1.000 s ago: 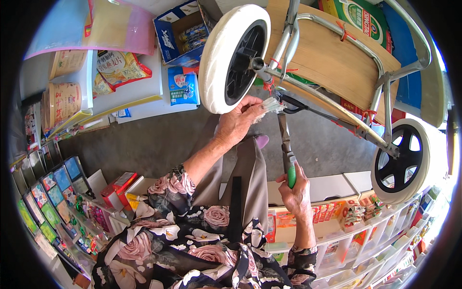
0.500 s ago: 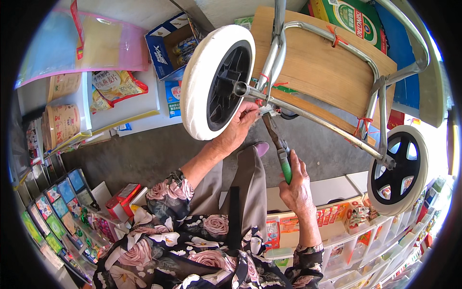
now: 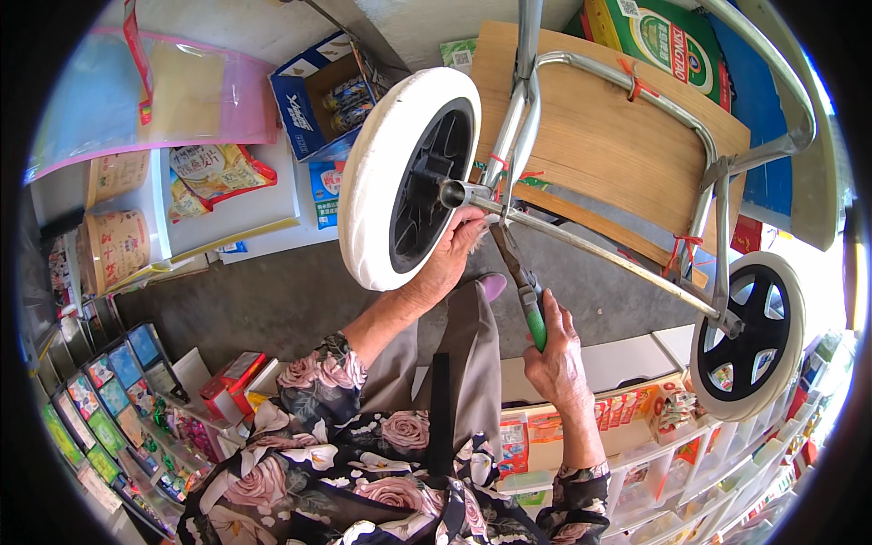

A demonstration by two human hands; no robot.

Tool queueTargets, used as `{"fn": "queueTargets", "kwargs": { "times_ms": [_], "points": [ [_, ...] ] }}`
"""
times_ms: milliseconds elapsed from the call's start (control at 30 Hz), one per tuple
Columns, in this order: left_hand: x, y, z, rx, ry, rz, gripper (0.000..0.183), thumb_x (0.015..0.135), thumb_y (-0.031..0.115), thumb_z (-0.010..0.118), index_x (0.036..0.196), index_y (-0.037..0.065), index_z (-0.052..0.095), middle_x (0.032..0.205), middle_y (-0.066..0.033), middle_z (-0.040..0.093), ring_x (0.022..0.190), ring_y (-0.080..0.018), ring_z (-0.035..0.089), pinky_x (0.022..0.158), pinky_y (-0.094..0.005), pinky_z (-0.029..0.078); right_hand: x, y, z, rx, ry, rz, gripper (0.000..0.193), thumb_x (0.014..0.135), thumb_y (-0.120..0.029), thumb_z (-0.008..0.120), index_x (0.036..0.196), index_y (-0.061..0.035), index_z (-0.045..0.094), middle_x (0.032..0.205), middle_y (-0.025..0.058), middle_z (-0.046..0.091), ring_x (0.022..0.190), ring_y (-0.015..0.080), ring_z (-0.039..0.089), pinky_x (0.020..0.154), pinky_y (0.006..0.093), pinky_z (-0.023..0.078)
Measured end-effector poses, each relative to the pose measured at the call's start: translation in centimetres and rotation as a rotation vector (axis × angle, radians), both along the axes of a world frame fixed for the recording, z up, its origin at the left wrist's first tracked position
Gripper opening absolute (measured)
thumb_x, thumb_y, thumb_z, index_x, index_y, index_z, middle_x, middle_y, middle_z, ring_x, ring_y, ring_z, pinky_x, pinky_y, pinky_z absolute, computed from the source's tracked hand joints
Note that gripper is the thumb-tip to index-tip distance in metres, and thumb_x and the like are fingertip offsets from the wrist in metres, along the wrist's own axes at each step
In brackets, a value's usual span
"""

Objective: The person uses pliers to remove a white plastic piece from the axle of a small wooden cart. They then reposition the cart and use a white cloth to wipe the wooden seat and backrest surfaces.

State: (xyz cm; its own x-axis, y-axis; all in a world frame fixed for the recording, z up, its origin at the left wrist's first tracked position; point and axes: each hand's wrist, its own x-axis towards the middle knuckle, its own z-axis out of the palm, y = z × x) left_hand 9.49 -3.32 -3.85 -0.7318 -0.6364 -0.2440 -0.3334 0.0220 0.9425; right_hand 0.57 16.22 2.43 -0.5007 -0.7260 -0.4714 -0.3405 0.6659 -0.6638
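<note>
A tipped metal-tube cart frame (image 3: 590, 243) carries a white-rimmed wheel (image 3: 371, 177) on the left and a second, black-spoked wheel (image 3: 747, 331) on the right. A wooden board (image 3: 604, 127) is tied to its tubes with red ties (image 3: 688, 243). Beside the left wheel, just below the axle tube, my left hand (image 3: 443, 263) has its fingers pinched together; what they hold is hidden. My right hand (image 3: 559, 359) is closed round green-handled pliers (image 3: 533, 318). The pliers' jaws reach up to the axle tube by my left fingertips; their grip there is too small to make out.
At the upper left, a blue open carton (image 3: 313, 136) and food bags (image 3: 218, 177) stand on a white shelf. A green carton (image 3: 658, 41) lies behind the board. Packets fill the racks (image 3: 118, 400) at lower left and the clear bins (image 3: 654, 472) at lower right.
The wheels and lower axle tube sit slightly lower in view. My left hand has come down a little with them. My right hand keeps its grip on the pliers, whose angle has shifted slightly.
</note>
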Motion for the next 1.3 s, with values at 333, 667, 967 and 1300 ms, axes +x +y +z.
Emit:
{"fn": "queueTargets", "kwargs": {
  "times_ms": [333, 667, 967, 1300],
  "points": [
    [0.0, -0.4, 0.1, -0.098, 0.015, 0.004, 0.018, 0.094, 0.011, 0.051, 0.107, -0.001, 0.056, 0.083, -0.0029, 0.055, 0.073, -0.0102, 0.051, 0.065, -0.0249, 0.045, -0.1, 0.4, -0.5, -0.004, -0.057, -0.033, 0.071, 0.063, 0.008, 0.041, 0.134, 0.0078, 0.032, 0.114, 0.0261, 0.049, 0.083, 0.0332, 0.061, 0.077, 0.0373, 0.050],
    [-0.6, 0.4, 1.1, -0.142, 0.028, -0.027, 0.018, 0.093, 0.011, 0.053, 0.107, 0.000, 0.057, 0.084, -0.0051, 0.059, 0.075, -0.0124, 0.056, 0.066, -0.0264, 0.048, -0.1, 0.3, 0.3, -0.045, -0.019, -0.036, 0.071, 0.063, 0.007, 0.041, 0.134, 0.0079, 0.031, 0.121, 0.0282, 0.045, 0.099, 0.0415, 0.055, 0.088, 0.0405, 0.045],
    [0.4, -0.1, 0.1, -0.046, 0.109, -0.102, 0.024, 0.094, 0.006, 0.049, 0.116, -0.002, 0.051, 0.103, -0.0111, 0.063, 0.096, -0.0187, 0.061, 0.083, -0.0291, 0.051, -0.2, -0.4, 1.7, 0.005, -0.138, -0.101, 0.074, 0.061, 0.004, 0.042, 0.134, 0.0091, 0.030, 0.123, 0.0304, 0.043, 0.111, 0.0450, 0.048, 0.094, 0.0414, 0.040],
    [1.4, 0.5, -3.2, 0.006, 0.065, -0.167, 0.033, 0.092, -0.004, 0.044, 0.124, 0.002, 0.041, 0.121, -0.0129, 0.055, 0.108, -0.0218, 0.057, 0.091, -0.0302, 0.048, -0.8, 0.3, 2.5, 0.114, -0.543, -0.221, 0.066, 0.068, 0.001, 0.044, 0.132, 0.0100, 0.032, 0.105, 0.0259, 0.058, 0.088, 0.0304, 0.061, 0.080, 0.0362, 0.048]
  ]
}}
